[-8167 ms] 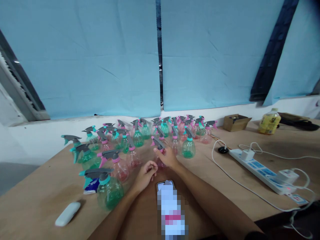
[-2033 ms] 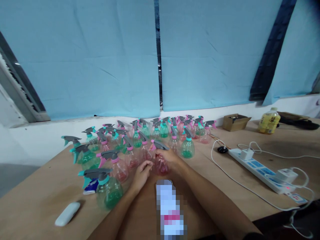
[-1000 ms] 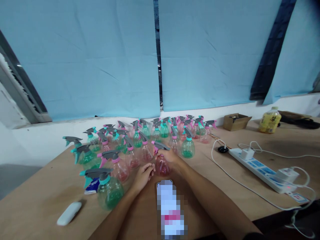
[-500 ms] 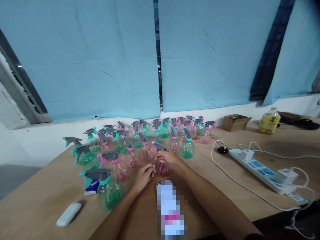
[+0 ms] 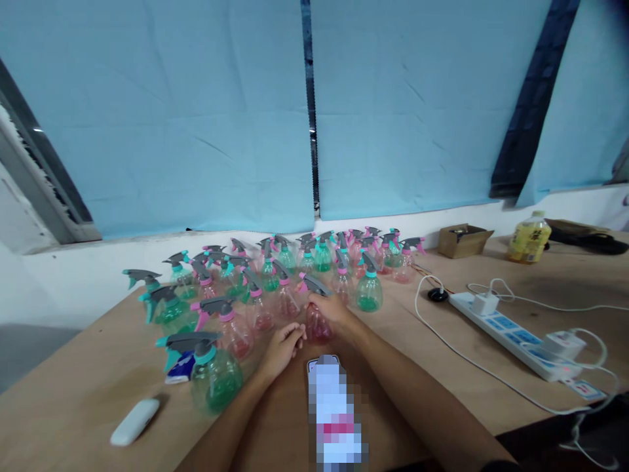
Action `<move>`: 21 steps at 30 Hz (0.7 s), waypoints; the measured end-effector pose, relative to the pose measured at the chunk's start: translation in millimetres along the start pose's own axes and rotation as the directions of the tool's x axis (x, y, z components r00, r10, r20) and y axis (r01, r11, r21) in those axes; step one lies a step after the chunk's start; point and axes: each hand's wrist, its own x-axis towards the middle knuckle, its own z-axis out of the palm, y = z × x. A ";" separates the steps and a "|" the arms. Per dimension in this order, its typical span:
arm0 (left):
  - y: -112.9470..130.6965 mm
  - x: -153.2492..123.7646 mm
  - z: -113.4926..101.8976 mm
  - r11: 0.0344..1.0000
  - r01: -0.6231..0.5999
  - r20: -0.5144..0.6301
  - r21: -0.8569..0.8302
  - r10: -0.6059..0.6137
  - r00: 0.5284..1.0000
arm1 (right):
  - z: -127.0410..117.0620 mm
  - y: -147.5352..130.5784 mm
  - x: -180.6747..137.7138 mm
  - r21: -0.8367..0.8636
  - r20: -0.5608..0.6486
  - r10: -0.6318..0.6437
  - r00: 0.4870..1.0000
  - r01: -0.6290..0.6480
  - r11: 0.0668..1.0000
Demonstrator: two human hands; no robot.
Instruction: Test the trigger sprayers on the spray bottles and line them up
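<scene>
A pink-tinted spray bottle (image 5: 319,331) with a grey and pink trigger head stands on the table in front of me. My right hand (image 5: 330,308) is closed around its neck, just under the trigger head, and hides part of it. My left hand (image 5: 286,342) lies just to the left of that bottle, its fingers curled in and nothing visible in them. Whether its fingertips touch the bottle I cannot tell. Below both hands lies a phone (image 5: 331,400) with a blurred-out screen. Near my left forearm stands a green spray bottle (image 5: 216,377).
Several more pink and green spray bottles (image 5: 260,311) crowd the table behind my hands. At left are a white case (image 5: 135,421) and a blue packet (image 5: 181,368). On the right lie a power strip (image 5: 515,337) with cables, a cardboard box (image 5: 464,242) and a yellow-labelled jug (image 5: 529,239).
The fingers of my right hand have drawn in closer against the bottle's neck beneath the trigger head. My left hand and the other things have barely moved.
</scene>
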 end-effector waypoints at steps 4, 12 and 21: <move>0.2 -0.1 -0.2 1.000 -0.007 0.000 0.001 0.007 1.000 | 1.3 2.2 -5.3 -0.204 -0.161 -0.256 0.953 0.221 0.954; -3.6 1.2 -0.8 1.000 -0.017 0.009 0.003 0.017 1.000 | 1.7 22.8 -5.1 -0.516 -0.196 -0.451 0.871 0.299 0.803; 1.7 -2.2 -0.2 0.999 -0.034 0.014 0.030 0.033 0.999 | -2.0 28.3 -3.6 -0.709 -0.263 -0.429 0.864 0.128 0.694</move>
